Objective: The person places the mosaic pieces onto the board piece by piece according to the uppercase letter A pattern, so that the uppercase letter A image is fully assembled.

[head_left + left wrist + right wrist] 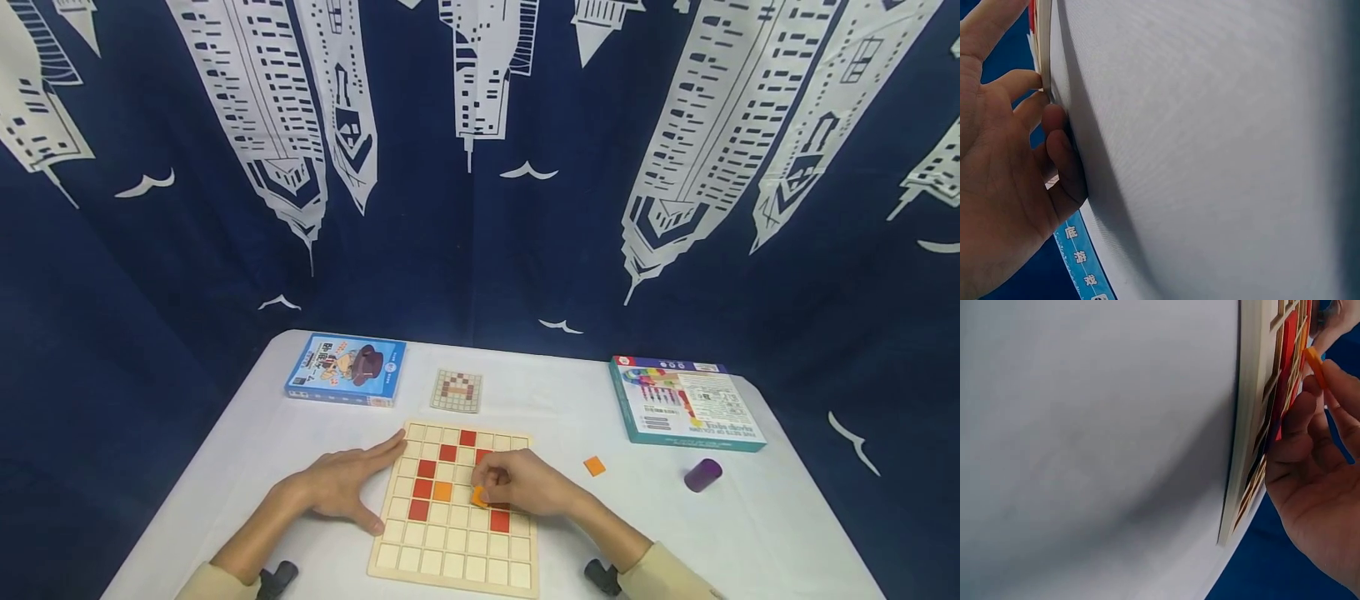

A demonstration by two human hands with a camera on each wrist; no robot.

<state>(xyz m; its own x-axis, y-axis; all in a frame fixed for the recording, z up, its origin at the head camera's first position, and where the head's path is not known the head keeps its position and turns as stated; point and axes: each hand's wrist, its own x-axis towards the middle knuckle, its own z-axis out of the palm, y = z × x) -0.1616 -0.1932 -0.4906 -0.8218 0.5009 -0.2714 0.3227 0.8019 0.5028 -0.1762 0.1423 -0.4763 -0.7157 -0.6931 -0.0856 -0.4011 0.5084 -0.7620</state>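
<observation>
A pale wooden grid board [453, 566] lies on the white table, with red tiles [426, 469] and one orange tile [442, 492] in its squares. My right hand [528, 483] is over the right half of the board and pinches another orange tile [478, 497] between thumb and fingers. In the right wrist view that held tile [1314, 364] is tilted, above the squares. Some squares are hidden under the hand. My left hand [337, 482] is spread along the board's left side, its thumb and fingertips touching the edge.
Behind the board lies a small pattern card [456, 392]. A blue box [347, 369] is at the back left, a teal-edged box [686, 404] at the back right. Right of the board are a loose orange tile [594, 466] and a purple cylinder [702, 475].
</observation>
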